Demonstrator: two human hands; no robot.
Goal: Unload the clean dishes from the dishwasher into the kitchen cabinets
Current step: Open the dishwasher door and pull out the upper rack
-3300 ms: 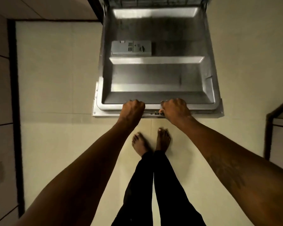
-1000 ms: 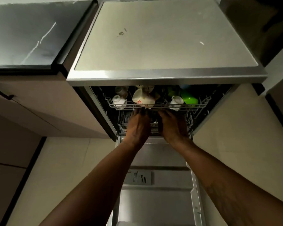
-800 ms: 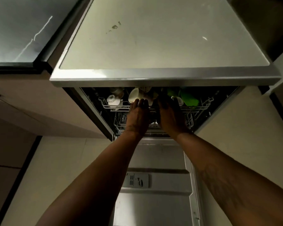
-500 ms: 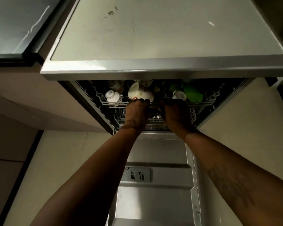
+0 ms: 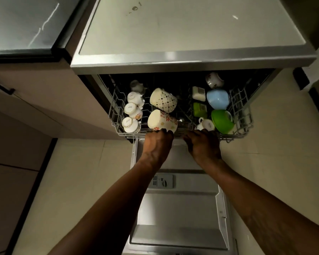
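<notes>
Gripping the rack [image 5: 116, 115], left hand [image 5: 157, 144] and right hand [image 5: 203, 146] curl fingers over its front rail — seemingly the pull-out step; next, one must release for the flowered mug [image 5: 161, 120].

Mugs [image 5: 163, 109] left, bowls [image 5: 220, 111] right in rack [image 5: 244, 126] above door [image 5: 180, 214]

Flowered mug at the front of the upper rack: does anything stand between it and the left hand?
Only the upper rack's front rail, which the left hand grips just in front of the flowered mug. Nothing covers the mug from above; the checked mug lies behind it.
</notes>
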